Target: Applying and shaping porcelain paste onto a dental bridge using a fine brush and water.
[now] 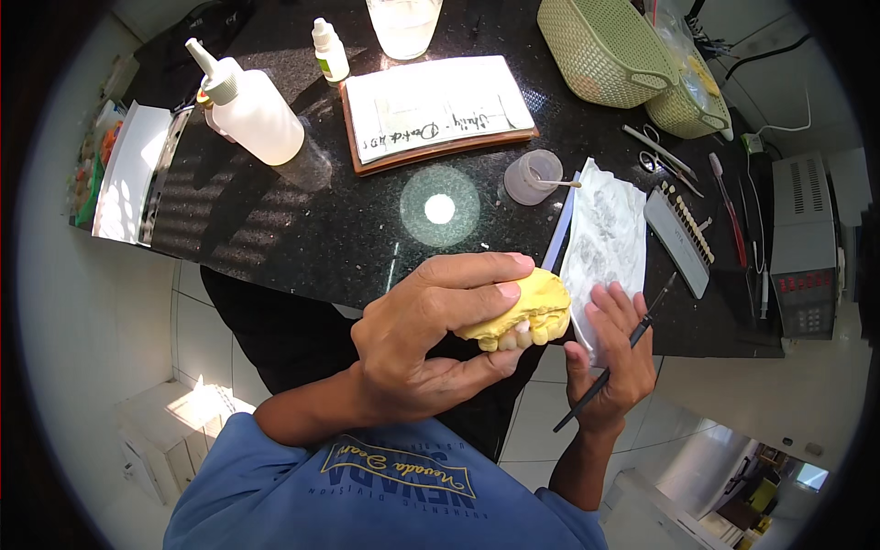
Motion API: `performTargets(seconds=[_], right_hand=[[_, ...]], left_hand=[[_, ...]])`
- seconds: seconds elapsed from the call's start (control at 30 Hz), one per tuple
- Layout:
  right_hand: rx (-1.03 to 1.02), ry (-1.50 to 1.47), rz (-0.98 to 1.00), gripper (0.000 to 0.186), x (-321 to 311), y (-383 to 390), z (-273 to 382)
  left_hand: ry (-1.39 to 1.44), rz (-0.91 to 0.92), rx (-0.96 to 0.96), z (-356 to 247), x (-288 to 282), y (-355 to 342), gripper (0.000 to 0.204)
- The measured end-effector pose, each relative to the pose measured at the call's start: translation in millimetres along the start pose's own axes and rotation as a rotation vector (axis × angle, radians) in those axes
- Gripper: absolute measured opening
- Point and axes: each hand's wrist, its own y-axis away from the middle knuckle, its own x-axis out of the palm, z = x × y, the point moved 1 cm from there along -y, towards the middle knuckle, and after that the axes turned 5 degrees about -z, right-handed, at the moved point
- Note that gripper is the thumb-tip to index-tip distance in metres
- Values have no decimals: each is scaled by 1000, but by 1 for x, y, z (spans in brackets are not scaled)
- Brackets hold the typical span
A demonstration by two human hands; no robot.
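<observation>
Left hand (417,321) grips yellow dental cast (524,307); right hand (626,371), brush (584,398).

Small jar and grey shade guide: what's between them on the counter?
Head view: between jar and shade guide lie a white tissue and, along its jar-side edge, a bluish strip; a thin stick juts from the jar.

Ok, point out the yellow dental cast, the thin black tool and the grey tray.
Yellow dental cast (539,297): head view, upper body.
Thin black tool (580,401): head view, lower handle.
Grey tray (676,246): head view, flat face.
</observation>
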Motion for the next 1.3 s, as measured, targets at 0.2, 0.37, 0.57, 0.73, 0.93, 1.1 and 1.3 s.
performTargets(seconds=[0.2, 0.37, 0.57, 0.73, 0.93, 1.1, 1.3], right_hand=[[84, -193, -286, 62, -10, 3, 3], [390, -532, -561, 70, -8, -3, 20], [513, -715, -150, 24, -3, -15, 37], [481, -761, -90, 14, 14, -13, 43], [435, -747, -97, 13, 23, -8, 37], [387, -689, -81, 14, 25, -9, 35], [354, -624, -36, 15, 25, -10, 34]], left_hand=[[6, 132, -11, 1, -15, 2, 38], [-63, 84, -82, 9, -40, -3, 33], [-23, -96, -188, 22, -65, -7, 39], [-24, 56, -175, 24, -69, -9, 32], [-18, 76, -212, 25, -72, -10, 31], [66, 58, -291, 24, -71, -10, 31], [142, 29, -394, 20, -70, -12, 31]])
